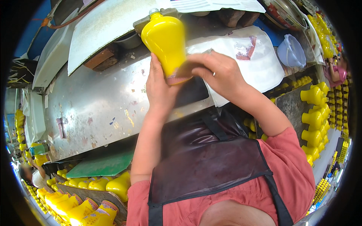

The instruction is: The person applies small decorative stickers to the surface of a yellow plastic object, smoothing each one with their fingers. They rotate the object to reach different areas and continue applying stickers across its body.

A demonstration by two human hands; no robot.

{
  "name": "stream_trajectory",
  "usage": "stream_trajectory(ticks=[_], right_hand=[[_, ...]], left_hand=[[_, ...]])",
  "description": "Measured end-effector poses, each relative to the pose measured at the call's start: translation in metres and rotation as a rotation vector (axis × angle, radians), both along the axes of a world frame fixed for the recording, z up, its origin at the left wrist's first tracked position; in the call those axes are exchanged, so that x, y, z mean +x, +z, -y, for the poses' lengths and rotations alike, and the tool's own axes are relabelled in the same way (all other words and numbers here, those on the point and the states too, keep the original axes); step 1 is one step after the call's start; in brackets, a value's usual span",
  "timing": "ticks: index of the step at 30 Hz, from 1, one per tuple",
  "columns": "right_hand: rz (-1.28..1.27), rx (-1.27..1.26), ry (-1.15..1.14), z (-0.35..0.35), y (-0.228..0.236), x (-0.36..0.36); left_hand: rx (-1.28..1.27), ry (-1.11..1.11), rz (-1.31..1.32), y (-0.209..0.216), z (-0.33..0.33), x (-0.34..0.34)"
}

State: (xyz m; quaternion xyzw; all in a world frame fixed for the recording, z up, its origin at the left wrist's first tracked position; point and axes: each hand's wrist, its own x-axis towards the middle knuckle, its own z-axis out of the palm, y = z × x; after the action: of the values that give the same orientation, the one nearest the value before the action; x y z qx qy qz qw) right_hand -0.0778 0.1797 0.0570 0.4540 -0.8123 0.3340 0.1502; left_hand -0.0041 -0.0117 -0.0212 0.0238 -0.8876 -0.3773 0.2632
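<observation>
A glossy yellow bottle [164,39] with wide shoulders lies tilted over the metal table, its neck toward the far side against a dark block [140,25]. My left hand [160,88] grips it near its base, fingers along its left side. Around the base runs a reddish patterned band [175,80]. My right hand [222,71] is closed at the base's right side, fingers bent together. A brownish flat thing [186,69] shows at its fingertips, too blurred to name. Under the hands lies a black pad [192,92].
White sheets [260,64] with a reddish patterned strip [247,49] cover the table's right. A pale blue bucket [291,52] stands beyond. Similar yellow bottles [313,117] fill racks on the right and lower left. A green board [102,165] lies at the near left. Other people are at both edges.
</observation>
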Motion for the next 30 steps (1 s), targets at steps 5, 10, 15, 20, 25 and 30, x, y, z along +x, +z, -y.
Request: stream_trajectory(ticks=[5, 10, 15, 20, 25, 30], right_hand=[[0.077, -0.097, -0.054, 0.001, 0.002, 0.002], [0.205, -0.171, -0.182, 0.009, 0.007, 0.001], [0.442, -0.234, 0.091, 0.02, 0.009, -0.001], [0.531, -0.329, -0.066, 0.021, 0.007, 0.002], [0.558, -0.316, -0.022, 0.026, 0.0, 0.005], [0.507, -0.347, -0.137, 0.028, 0.007, -0.004]], left_hand=[[0.146, -0.048, 0.058, 0.0, 0.005, 0.003], [0.483, -0.167, 0.154, 0.014, 0.016, 0.01], [0.872, -0.31, 0.108, 0.026, 0.016, 0.018], [1.012, -0.323, 0.132, 0.033, 0.015, 0.019], [1.159, -0.381, 0.091, 0.031, 0.011, 0.022], [1.295, -0.426, 0.101, 0.026, 0.01, 0.022]])
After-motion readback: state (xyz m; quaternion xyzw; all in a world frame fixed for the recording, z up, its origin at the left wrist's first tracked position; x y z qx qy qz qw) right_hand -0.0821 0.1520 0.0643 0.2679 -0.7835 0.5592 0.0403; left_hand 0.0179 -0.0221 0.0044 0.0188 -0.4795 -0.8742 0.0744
